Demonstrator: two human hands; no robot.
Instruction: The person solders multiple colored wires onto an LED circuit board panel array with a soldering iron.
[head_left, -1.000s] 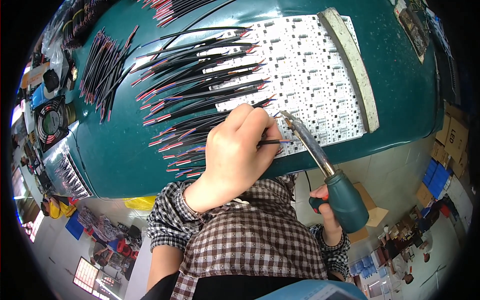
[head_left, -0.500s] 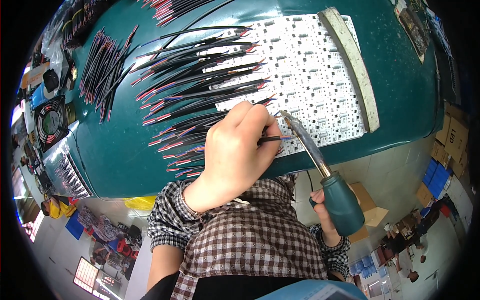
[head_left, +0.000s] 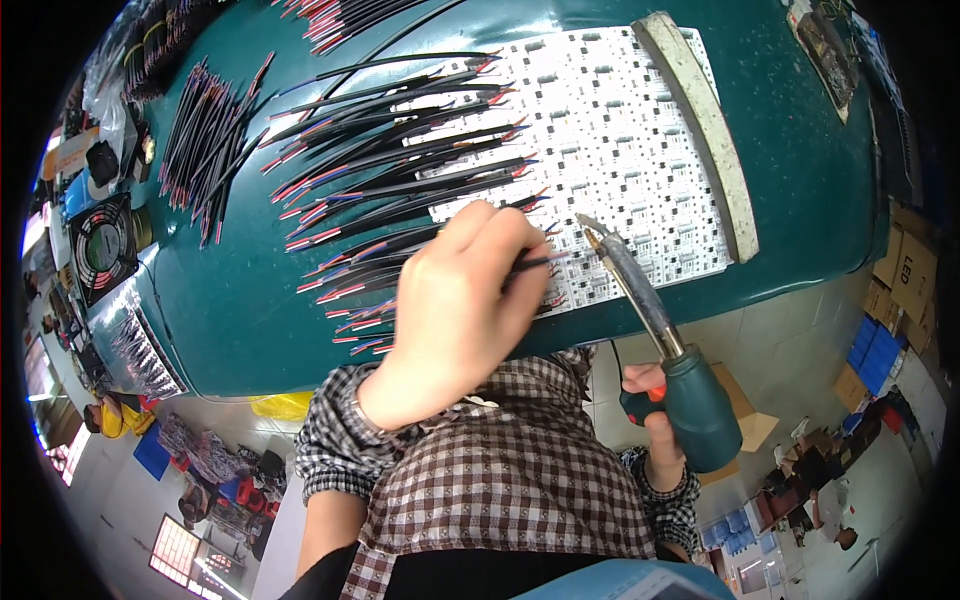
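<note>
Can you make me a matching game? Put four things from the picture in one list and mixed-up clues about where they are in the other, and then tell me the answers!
Things:
1. soldering iron
2. long pale bar
3. fan
4. black cable

Clues:
A. lying across the right part of the white circuit-board sheet
B. pinched in the fingers of the left hand
C. held in the right hand
D. near the far left of the picture, in a square black frame

Right pairs: 1-C, 2-A, 3-D, 4-B
</note>
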